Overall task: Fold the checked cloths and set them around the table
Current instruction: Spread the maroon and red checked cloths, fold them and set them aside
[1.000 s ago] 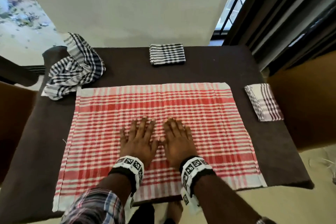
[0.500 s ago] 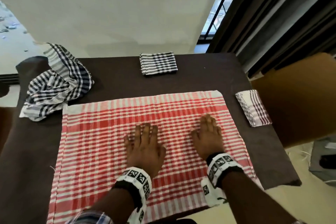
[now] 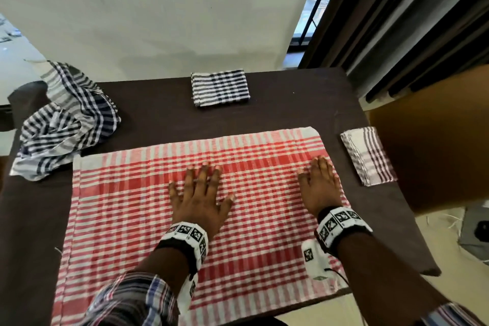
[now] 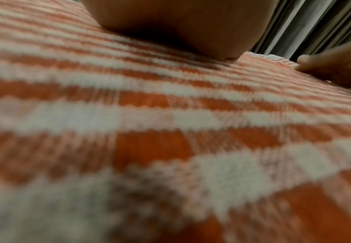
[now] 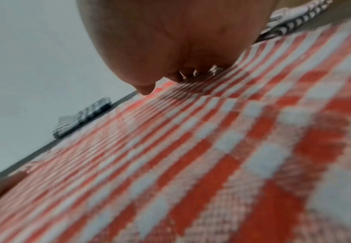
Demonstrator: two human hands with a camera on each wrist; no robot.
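Both palms are down on the red checked cloth [image 3: 185, 209], spread flat on the dark table [image 3: 158, 119] with its long axis running left to right. The left hand [image 3: 199, 200] sits near the cloth's middle, fingers straight and splayed, pressing; the right hand [image 3: 320, 188] lies flat too, out by the right edge and gripping nothing. That edge is the one that matters — the right hand is far nearer it, so a fold from right to left looks like the natural next move, with the left hand pinning the centre line.

Only the head view shows the whole layout: a folded dark-checked cloth [image 3: 220, 87] at the far side, a folded pale cloth [image 3: 367, 156] at the right, a crumpled dark-checked cloth [image 3: 66, 119] far left, not yet folded. The wrist views add just blurred weave — and each palm touching the fabric.
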